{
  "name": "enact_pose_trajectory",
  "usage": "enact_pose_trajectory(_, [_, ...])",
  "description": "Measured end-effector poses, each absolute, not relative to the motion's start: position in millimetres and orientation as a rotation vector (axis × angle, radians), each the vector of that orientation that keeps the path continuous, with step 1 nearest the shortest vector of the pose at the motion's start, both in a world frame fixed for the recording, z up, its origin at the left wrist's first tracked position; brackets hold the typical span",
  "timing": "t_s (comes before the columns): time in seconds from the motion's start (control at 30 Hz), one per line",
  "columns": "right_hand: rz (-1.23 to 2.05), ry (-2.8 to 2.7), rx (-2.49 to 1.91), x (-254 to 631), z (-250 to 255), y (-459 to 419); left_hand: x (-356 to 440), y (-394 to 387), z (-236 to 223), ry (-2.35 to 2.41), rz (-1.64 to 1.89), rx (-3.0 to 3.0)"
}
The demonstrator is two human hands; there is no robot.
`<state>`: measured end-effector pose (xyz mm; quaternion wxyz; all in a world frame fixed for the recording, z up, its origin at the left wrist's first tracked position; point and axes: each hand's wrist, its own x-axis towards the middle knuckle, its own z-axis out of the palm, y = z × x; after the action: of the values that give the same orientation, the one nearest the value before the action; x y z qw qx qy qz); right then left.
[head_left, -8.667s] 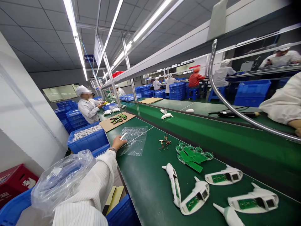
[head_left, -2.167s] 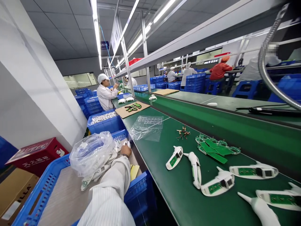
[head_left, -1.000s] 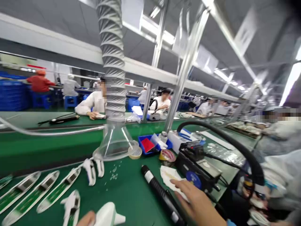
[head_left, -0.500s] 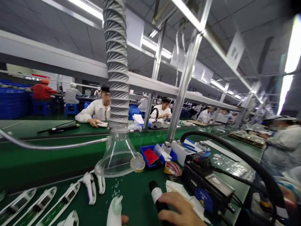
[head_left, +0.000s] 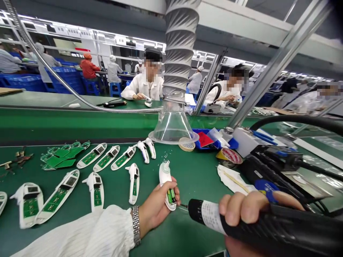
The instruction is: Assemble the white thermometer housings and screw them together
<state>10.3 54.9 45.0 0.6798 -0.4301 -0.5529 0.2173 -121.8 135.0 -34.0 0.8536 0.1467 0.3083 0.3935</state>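
My left hand (head_left: 154, 207) is closed around a white handheld thermometer (head_left: 164, 175), its nozzle end pointing away from me. Batteries (head_left: 170, 195) show in an open compartment at the near end. In my right hand (head_left: 245, 208) is a black electric screwdriver (head_left: 284, 228) with a white label, held level. Its thin bit (head_left: 183, 206) points left, close beside the thermometer's near end; whether they touch I cannot tell. Several open white shells with green circuit boards, such as this one (head_left: 134, 184), lie left of my left hand.
A clear fume hood (head_left: 174, 126) hangs on a grey duct over small white scraps. Loose green boards (head_left: 63, 155) are piled at left. Blue trays (head_left: 233, 144), a tape roll (head_left: 229, 156) and a black powered unit (head_left: 257, 171) stand at right. Co-workers sit across the bench.
The view has swung left and down, showing more of the bench. The screwdriver has come up off the table in my right hand, its bit now beside the thermometer. My left hand now shows fully.
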Motion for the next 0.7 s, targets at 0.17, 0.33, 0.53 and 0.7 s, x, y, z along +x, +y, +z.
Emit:
enact_pose_trajectory(0.17, [0.779,-1.155,-0.698,-3,45,58,-121,135,-33,0.65,0.833,0.31])
enact_pose_trajectory(0.33, [0.779,-1.155,-0.694,-10,47,66,-122,136,-35,0.657,0.825,0.313])
enact_pose_trajectory(0.53, [0.832,-1.193,-0.677,-10,41,71,-121,134,-36,0.67,0.852,0.31])
enact_pose_trajectory(0.7, [0.809,-1.224,-0.699,-8,37,70,-121,132,-32,0.688,0.9,0.295])
